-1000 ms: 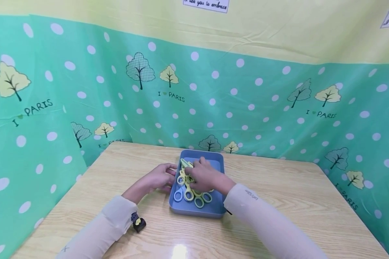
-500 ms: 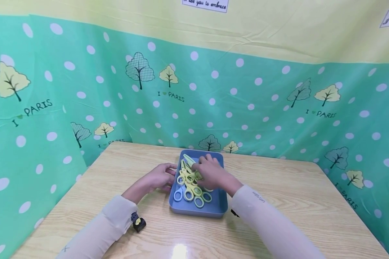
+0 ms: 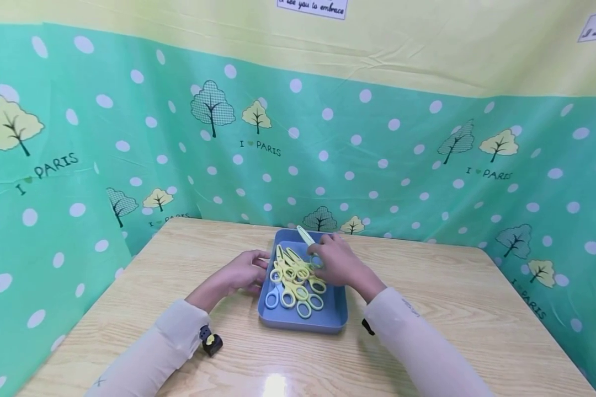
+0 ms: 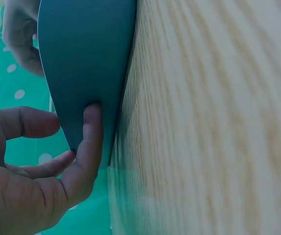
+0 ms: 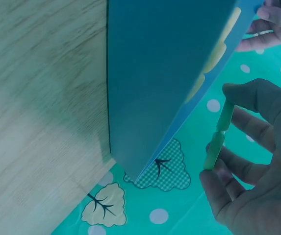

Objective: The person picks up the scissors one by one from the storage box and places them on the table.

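A blue-grey tray (image 3: 334, 306) holds several plastic scissors (image 3: 292, 273) in yellow, pale green and blue, their loops mostly toward the near end. My right hand (image 3: 340, 262), over the tray's right side, pinches a pair of pale green scissors (image 3: 306, 237) with the blades pointing away. In the right wrist view these green scissors (image 5: 217, 142) show edge-on between thumb and fingertips, above the rim. My left hand (image 3: 243, 271) rests against the tray's left side. In the left wrist view its fingers (image 4: 93, 122) touch the outer wall, with another fingertip right at the rim.
The tray stands on a light wooden table (image 3: 427, 309), near its back edge. A green and yellow curtain (image 3: 402, 154) printed with trees and dots hangs behind and along both sides. A dark wrist strap with a small black device (image 3: 211, 343) is on the left sleeve.
My right hand has moved right with the green scissors, lifting them off the pile so the other scissors show more. The left hand and tray have stayed in place.
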Tool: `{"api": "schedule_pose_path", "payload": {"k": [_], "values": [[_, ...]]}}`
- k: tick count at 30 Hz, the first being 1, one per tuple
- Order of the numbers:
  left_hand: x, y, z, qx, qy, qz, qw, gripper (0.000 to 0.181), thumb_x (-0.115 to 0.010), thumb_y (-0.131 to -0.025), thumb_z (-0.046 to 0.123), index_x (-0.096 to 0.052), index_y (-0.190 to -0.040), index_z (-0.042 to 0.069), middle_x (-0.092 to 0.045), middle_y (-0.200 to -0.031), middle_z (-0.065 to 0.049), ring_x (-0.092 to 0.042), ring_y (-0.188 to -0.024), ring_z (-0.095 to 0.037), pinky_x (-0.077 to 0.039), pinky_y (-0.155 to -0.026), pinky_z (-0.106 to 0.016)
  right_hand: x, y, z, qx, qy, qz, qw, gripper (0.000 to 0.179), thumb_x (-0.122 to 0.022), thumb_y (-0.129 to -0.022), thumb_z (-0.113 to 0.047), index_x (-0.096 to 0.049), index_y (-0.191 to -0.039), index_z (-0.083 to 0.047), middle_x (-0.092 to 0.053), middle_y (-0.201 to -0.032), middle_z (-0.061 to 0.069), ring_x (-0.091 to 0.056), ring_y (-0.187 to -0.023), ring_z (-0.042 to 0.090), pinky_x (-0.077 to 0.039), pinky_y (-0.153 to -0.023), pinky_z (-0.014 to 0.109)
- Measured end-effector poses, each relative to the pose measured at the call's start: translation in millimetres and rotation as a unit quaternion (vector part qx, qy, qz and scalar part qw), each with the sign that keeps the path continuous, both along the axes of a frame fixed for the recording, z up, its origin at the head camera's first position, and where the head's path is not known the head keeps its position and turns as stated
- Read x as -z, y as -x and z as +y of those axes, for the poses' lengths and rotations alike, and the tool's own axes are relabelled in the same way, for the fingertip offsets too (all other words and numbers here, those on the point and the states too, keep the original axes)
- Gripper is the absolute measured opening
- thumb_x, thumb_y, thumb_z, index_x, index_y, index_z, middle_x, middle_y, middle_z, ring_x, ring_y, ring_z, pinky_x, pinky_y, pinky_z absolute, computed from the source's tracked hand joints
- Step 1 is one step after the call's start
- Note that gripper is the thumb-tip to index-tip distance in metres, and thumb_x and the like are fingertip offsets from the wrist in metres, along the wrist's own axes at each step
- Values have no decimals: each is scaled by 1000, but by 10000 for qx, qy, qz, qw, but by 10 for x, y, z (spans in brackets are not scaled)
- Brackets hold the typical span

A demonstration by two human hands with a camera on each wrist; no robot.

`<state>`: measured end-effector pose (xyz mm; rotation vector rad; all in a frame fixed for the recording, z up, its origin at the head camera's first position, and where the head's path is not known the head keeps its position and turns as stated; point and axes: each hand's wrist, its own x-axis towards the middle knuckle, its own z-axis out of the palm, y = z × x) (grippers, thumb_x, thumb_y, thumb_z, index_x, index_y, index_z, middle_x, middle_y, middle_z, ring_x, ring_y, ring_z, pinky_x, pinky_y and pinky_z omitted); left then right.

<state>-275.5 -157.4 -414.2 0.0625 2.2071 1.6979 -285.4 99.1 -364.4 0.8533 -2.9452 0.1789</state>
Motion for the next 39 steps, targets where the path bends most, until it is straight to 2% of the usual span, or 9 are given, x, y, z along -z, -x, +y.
{"api": "schedule_pose_path", "payload": {"k": [6,12,18,26,30,35,39], "values": [[12,17,7,-74,88,2,9999,69,-60,-85,-9,-42,-151,-1,-54,-130,-22,-69,-97,-31,-63,-77,-42,-8,-10,97,442,187,232,9986,42,-83,-82,-19,-74,-122,-14,-62,-112,10,-48,-109,31,-46,-90,47],[16,16,7,-40,135,20,9999,68,-60,-86,-8,-41,-151,-1,-54,-130,-21,-68,-98,-30,-63,-77,-42,24,13,232,841,507,462,9941,42,-78,-79,-13,-73,-120,-7,-62,-113,16,-49,-102,33,-47,-79,44],[-5,4,13,4,67,12,10000,67,-60,-86,-8,-41,-150,-2,-54,-130,-22,-69,-98,-32,-63,-77,-43,56,43,390,1218,851,447,9879,43,-76,-78,-10,-73,-121,-4,-63,-111,19,-49,-105,38,-49,-78,48],[-16,-4,-3,87,-22,0,10000,69,-58,-86,-9,-38,-151,-3,-51,-132,-25,-69,-99,-32,-63,-79,-44,130,107,528,1755,1001,52,9794,50,-78,-80,-10,-68,-129,-3,-61,-122,23,-46,-114,40,-48,-90,57],[-13,-8,4,51,23,-1,10000,68,-57,-86,-9,-39,-151,-3,-52,-131,-24,-69,-99,-32,-64,-78,-43,192,163,573,1836,932,-137,9785,49,-77,-84,-11,-67,-131,-3,-59,-122,24,-45,-113,41,-48,-88,57],[-5,-10,13,25,88,56,9999,68,-57,-86,-9,-40,-151,-3,-53,-129,-23,-69,-97,-31,-64,-76,-42,259,234,619,1892,849,-349,9776,41,-73,-86,-7,-69,-126,0,-60,-110,21,-46,-102,37,-47,-78,48],[9,6,11,4,59,76,10000,67,-58,-86,-8,-41,-151,-2,-53,-129,-22,-70,-96,-30,-64,-77,-42,289,261,647,1972,858,-659,9744,36,-72,-89,-7,-69,-124,1,-60,-110,21,-46,-104,38,-48,-84,53]]}}
